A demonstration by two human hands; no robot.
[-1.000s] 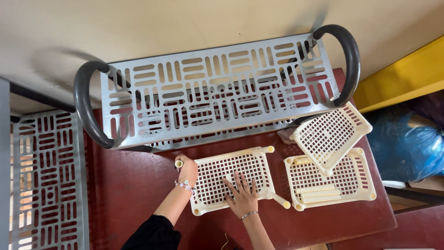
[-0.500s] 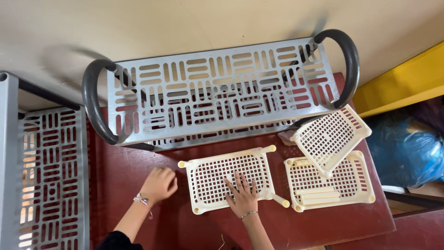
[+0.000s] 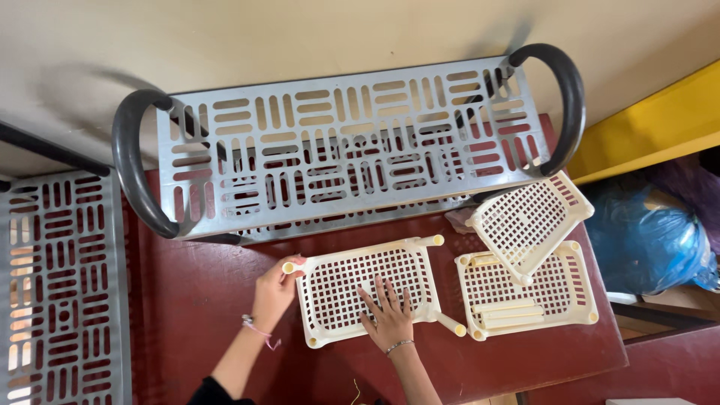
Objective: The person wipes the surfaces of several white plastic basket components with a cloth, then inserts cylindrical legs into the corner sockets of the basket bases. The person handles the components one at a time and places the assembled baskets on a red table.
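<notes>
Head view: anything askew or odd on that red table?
One thing: a cream lattice tray sits tilted, propped across the far edge of the flat tray below it, which holds loose cream tubes. The left hand is at the corner post of the near tray; the right hand lies flat on it.

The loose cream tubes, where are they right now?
In the head view, the loose cream tubes lie inside the right-hand cream tray, right of the right hand and under the tilted tray.
</notes>
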